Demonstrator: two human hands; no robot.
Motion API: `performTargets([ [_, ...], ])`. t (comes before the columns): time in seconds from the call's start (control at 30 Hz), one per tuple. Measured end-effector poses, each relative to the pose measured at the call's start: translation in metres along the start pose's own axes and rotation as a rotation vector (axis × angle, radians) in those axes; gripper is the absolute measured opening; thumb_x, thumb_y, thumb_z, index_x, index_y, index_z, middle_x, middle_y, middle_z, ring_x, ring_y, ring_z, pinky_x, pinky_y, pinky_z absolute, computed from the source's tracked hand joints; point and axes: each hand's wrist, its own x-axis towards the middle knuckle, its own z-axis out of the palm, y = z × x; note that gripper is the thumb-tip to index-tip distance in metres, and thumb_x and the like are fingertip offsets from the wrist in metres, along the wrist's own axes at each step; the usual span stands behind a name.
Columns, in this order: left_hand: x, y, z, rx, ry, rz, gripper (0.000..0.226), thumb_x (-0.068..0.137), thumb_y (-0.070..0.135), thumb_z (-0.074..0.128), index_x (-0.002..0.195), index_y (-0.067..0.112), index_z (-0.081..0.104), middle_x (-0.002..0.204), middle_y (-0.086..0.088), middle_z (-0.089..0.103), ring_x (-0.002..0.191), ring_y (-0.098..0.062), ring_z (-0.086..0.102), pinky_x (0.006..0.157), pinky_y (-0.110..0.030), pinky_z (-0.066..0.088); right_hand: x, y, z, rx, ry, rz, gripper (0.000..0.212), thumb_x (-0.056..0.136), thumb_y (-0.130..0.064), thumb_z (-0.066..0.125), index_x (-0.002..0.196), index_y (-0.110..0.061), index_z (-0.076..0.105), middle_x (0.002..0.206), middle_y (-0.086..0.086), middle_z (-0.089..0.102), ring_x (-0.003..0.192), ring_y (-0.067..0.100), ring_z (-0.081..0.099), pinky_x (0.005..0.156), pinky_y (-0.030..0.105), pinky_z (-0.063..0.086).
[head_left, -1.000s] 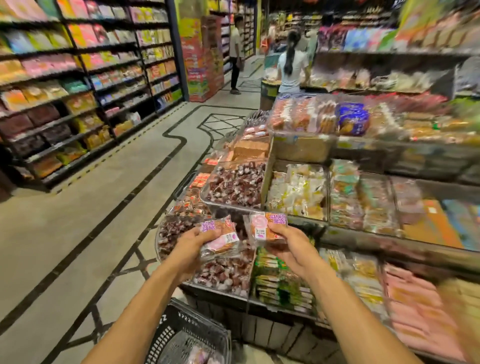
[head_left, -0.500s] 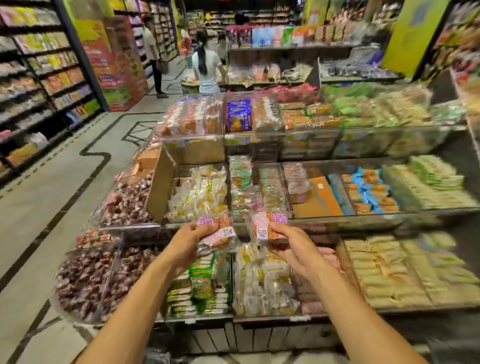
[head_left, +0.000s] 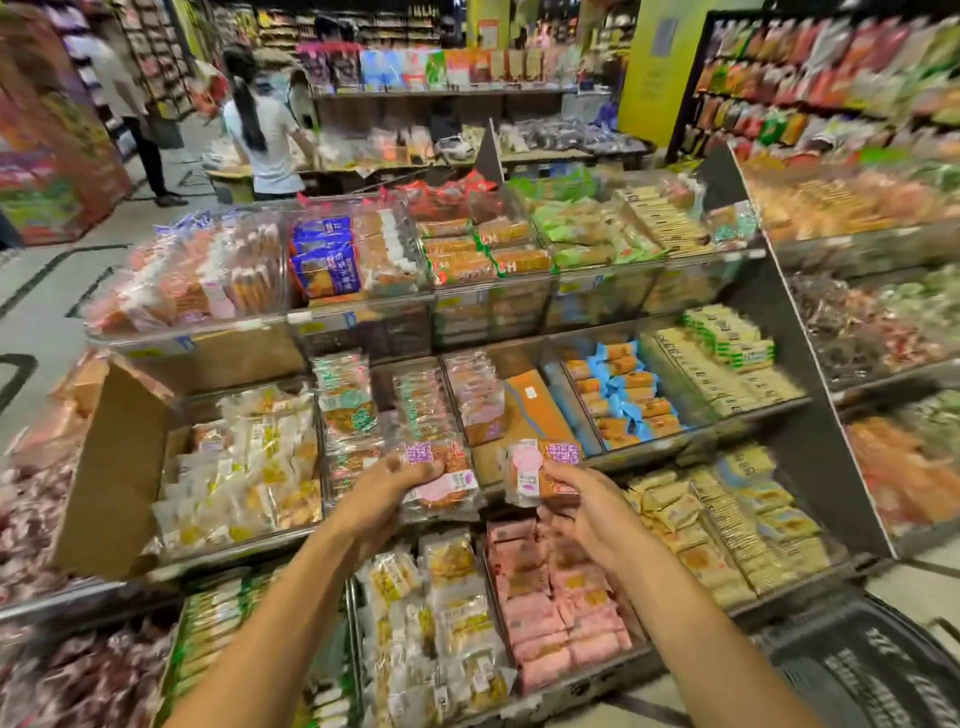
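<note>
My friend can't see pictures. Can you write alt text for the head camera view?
Two hands hold wrapped snack cakes: left hand grips the left cake, right hand the right cake, above shop bins of packaged snacks. A black basket sits lower right; a shopper stands behind.

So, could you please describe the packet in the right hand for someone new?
At the tiered snack display, look in front of the middle shelf, where two hands hold clear packets. The right hand grips the wanted packet, its pink label top left; the other packet, in the left hand, wears it lower down.
</note>
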Motion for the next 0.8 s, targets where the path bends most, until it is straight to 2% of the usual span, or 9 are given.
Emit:
performTargets([
  [0.13,0.040,0.009,0.010,-0.020,-0.022,-0.011,0.095,0.076,0.045,0.092,0.143,-0.002,0.043,0.116,-0.007,0.078,0.102,-0.020,0.072,0.078,-0.029,0.053,0.033,-0.010,-0.007,-0.036,0.042,0.008,0.049,0.088,-0.025,0.083,0.131,-0.011,0.065,0.110,0.010,0.079,0.091,0.022,0.075,0.071,0.037,0.057],
  [0.27,0.068,0.003,0.011,-0.040,-0.047,-0.035,0.123,0.057,0.045,0.102,0.149,-0.003,0.036,0.127,-0.014,0.072,0.117,-0.029,0.070,0.110,-0.049,0.050,0.062,-0.015,-0.011,-0.003,0.053,0.019,0.033,0.094,-0.019,0.077,0.125,-0.010,0.068,0.108,0.009,0.079,0.093,0.019,0.074,0.074,0.034,0.061],
  [0.37,0.079,-0.005,0.014,-0.044,-0.009,-0.077,0.111,0.061,0.043,0.101,0.141,-0.005,0.043,0.127,-0.012,0.072,0.118,-0.026,0.069,0.109,-0.040,0.048,0.087,-0.017,-0.014,-0.050,0.038,0.033,0.034,0.094,-0.019,0.077,0.126,-0.011,0.070,0.117,0.011,0.077,0.109,0.025,0.073,0.075,0.033,0.061],
  [0.5,0.091,-0.009,0.019,0.026,0.046,-0.123,0.070,0.071,0.053,0.093,0.105,0.002,0.057,0.103,-0.021,0.070,0.093,-0.024,0.063,0.092,-0.033,0.050,0.122,-0.021,-0.013,-0.124,0.002,0.045,0.034,0.091,-0.018,0.080,0.124,-0.014,0.070,0.119,0.009,0.077,0.111,0.024,0.072,0.072,0.032,0.061],
  [0.6,0.098,-0.016,0.029,-0.022,0.132,-0.149,0.043,0.089,0.035,0.083,0.100,0.002,0.058,0.095,-0.017,0.066,0.081,-0.018,0.059,0.071,-0.010,0.046,0.149,-0.024,-0.012,-0.286,-0.039,0.032,0.045,0.088,-0.020,0.084,0.129,-0.016,0.065,0.128,0.007,0.070,0.112,0.025,0.071,0.071,0.032,0.062],
  [0.63,0.097,-0.016,0.032,-0.046,0.151,-0.135,0.045,0.084,0.031,0.088,0.100,0.000,0.060,0.102,-0.020,0.069,0.083,-0.022,0.063,0.077,-0.015,0.051,0.160,-0.025,-0.012,-0.387,-0.051,-0.002,0.045,0.088,-0.021,0.084,0.127,-0.019,0.063,0.128,0.005,0.067,0.109,0.024,0.071,0.071,0.034,0.063],
  [0.7,0.100,-0.020,0.036,-0.099,0.203,-0.139,0.083,0.059,0.036,0.103,0.119,-0.004,0.062,0.119,-0.027,0.072,0.104,-0.040,0.071,0.104,-0.047,0.054,0.179,-0.027,-0.011,-0.623,-0.050,-0.143,0.029,0.091,-0.025,0.081,0.112,-0.029,0.062,0.113,-0.004,0.064,0.094,0.018,0.070,0.071,0.040,0.064],
  [0.73,0.108,-0.031,0.032,-0.149,0.212,-0.126,0.101,0.050,0.041,0.105,0.128,-0.002,0.059,0.120,-0.027,0.072,0.111,-0.042,0.069,0.106,-0.055,0.051,0.188,-0.028,-0.011,-0.779,-0.046,-0.246,0.025,0.091,-0.030,0.080,0.108,-0.031,0.061,0.104,-0.008,0.063,0.085,0.014,0.066,0.071,0.044,0.063],
  [0.8,0.111,-0.033,0.032,-0.188,0.232,-0.123,0.098,0.056,0.039,0.103,0.131,-0.002,0.056,0.118,-0.028,0.073,0.106,-0.038,0.068,0.100,-0.051,0.052,0.202,-0.033,-0.008,-1.125,-0.089,-0.439,0.029,0.088,-0.044,0.076,0.111,-0.033,0.061,0.099,-0.012,0.064,0.085,0.012,0.061,0.076,0.042,0.056],
])
